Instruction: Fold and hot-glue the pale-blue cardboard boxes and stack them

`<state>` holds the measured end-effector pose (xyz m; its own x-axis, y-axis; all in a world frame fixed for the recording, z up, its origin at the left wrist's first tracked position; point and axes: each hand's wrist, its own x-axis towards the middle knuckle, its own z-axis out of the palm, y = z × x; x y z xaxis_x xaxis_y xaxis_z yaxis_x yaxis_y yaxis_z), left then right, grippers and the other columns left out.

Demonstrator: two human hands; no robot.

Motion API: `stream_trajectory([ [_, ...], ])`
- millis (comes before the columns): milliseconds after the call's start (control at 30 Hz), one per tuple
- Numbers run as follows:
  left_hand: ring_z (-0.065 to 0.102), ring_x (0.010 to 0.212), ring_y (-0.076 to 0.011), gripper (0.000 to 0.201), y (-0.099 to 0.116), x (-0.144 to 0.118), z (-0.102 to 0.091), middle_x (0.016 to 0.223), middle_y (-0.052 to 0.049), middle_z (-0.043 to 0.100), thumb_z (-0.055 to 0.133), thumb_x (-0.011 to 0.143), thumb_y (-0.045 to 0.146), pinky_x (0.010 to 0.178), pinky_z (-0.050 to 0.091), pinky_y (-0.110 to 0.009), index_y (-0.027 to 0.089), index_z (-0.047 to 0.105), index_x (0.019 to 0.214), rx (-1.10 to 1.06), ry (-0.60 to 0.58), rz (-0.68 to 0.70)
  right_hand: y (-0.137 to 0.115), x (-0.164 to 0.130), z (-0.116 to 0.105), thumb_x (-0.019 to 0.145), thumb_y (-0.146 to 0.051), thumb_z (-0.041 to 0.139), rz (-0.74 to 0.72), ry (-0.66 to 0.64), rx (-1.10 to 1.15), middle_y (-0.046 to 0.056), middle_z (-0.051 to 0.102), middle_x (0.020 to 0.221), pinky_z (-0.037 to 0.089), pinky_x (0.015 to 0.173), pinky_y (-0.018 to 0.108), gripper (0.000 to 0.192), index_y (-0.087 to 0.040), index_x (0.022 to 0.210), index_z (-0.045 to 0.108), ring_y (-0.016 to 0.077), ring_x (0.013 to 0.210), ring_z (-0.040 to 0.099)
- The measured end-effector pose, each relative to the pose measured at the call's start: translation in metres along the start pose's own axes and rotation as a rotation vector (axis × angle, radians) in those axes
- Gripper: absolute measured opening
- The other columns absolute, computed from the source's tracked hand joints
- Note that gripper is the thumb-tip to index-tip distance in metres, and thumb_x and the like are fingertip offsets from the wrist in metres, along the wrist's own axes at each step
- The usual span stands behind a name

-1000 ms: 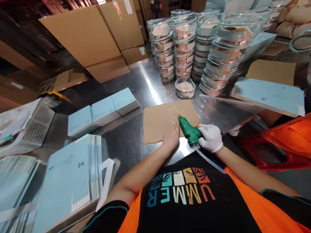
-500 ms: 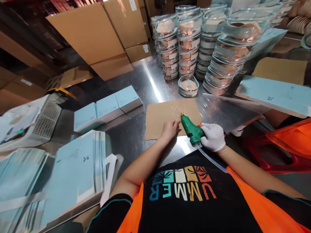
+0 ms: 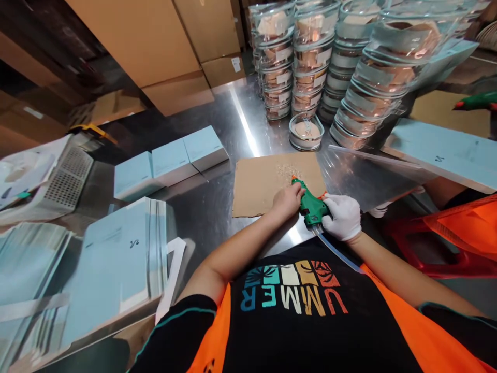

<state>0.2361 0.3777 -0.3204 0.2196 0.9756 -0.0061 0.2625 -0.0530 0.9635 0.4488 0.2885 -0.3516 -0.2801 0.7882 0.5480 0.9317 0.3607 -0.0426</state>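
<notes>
Your left hand covers front of green glue gun; only orange nozzle tip shows, contact with cardboard sheet unclear. Your gloved right hand hides gun's grip and trigger. Clear glue stick vanishes against your shirt. Contents of stacked clear containers blurred; top cut off by frame. Second green gun cut off at right edge, holder unseen. Marks on pale blue boxes too small to read.

A packing workshop: steel table, stacked cardboard cartons, towers of clear round containers, pale-blue boxes.
</notes>
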Motion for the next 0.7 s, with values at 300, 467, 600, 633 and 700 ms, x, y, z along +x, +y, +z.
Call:
stream_trajectory([
  [300,0.071,0.092,-0.0258,0.007,-0.009,-0.011,-0.034,0.095,-0.009,0.075,0.07,0.095,0.027,0.095,0.056,-0.038,0.022,0.074,0.097,0.025,0.098,0.085,0.001,0.0,0.001,0.076,-0.026,0.063,0.0,0.004,0.008,0.015,0.08,0.12,0.053,0.088,0.046,0.044,-0.016,0.116,0.078,0.0342,0.101,0.071],
  [467,0.054,0.147,-0.0436,0.053,-0.02,-0.046,-0.007,0.153,-0.023,0.065,0.076,0.093,0.038,0.131,0.034,-0.059,0.018,0.07,0.141,0.268,-0.021,0.159,0.001,-0.001,0.001,0.078,-0.027,0.063,0.007,-0.001,0.018,0.016,0.08,0.121,0.052,0.089,0.046,0.042,-0.015,0.115,0.078,0.0342,0.101,0.07],
  [600,0.031,0.168,-0.0457,0.065,-0.024,-0.066,0.011,0.176,-0.027,0.039,0.06,0.103,0.042,0.137,0.023,-0.064,0.008,0.056,0.158,0.362,-0.126,0.247,0.0,-0.002,0.001,0.079,-0.028,0.065,0.012,0.0,-0.01,0.018,0.08,0.122,0.051,0.089,0.045,0.038,-0.015,0.112,0.078,0.034,0.1,0.069],
  [633,0.029,0.169,-0.044,0.062,-0.024,-0.068,0.012,0.176,-0.027,0.04,0.056,0.105,0.042,0.138,0.022,-0.063,0.008,0.057,0.156,0.366,-0.191,0.315,0.0,-0.002,0.001,0.079,-0.028,0.065,0.007,0.002,-0.015,0.018,0.08,0.121,0.051,0.088,0.045,0.037,-0.014,0.111,0.078,0.0337,0.1,0.07],
  [700,0.031,0.169,-0.0398,0.057,-0.024,-0.07,0.01,0.172,-0.024,0.047,0.051,0.108,0.045,0.139,0.021,-0.059,0.01,0.063,0.152,0.356,-0.343,0.469,0.0,-0.002,0.001,0.08,-0.028,0.065,-0.002,0.007,-0.019,0.018,0.08,0.12,0.051,0.088,0.044,0.036,-0.014,0.11,0.078,0.0332,0.099,0.07],
])
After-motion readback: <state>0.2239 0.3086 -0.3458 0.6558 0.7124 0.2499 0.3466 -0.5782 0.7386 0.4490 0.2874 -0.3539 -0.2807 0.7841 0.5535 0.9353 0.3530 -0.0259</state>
